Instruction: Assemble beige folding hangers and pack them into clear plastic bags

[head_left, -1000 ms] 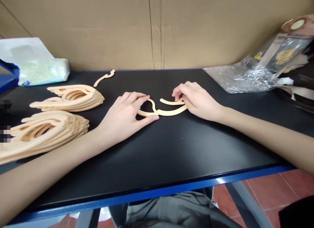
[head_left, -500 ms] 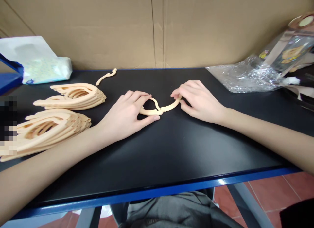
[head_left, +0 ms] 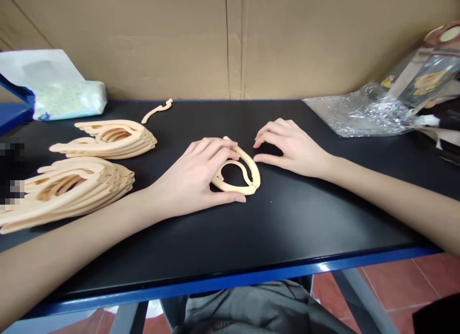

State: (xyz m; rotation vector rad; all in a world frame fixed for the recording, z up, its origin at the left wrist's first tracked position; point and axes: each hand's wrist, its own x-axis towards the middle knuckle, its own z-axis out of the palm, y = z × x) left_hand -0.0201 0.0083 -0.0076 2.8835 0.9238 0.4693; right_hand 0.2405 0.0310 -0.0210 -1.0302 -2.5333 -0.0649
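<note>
Holding the beige folding hanger (head_left: 255,171) under the left hand (head_left: 196,178), I have it folded on the counter (head_left: 305,214), near the middle, between both hands. Its two long arms meet at a joint (head_left: 253,186) at the near right end and run back toward the left hand.

Left fingers: gripping the hanger, fingertips over the far arm's end, thumb along the near arm; what the palm side touches is hidden. Right hand (head_left: 294,147): fingers parted, slightly curled, holding nothing, just beside the hanger's right edge. Can't tell if its thumb touches.

Step in hand, my read: holding the arms folded together one-handed, the other hand free. Next move, I'd judge, calls for a firm left grip on both arms so the joint doesn't swing open; the right would need only a light touch on the outer arm to square it up. Too hard a squeeze could strain the joint, I'd guess.

Around it: a rear stack (head_left: 140,141) and a near stack (head_left: 118,180) of similar pieces, both left of the work; a small beige hook-shaped piece (head_left: 154,111) lies beyond the rear stack, well apart from both hands. Clear plastic bag (head_left: 359,116) far right.
</note>
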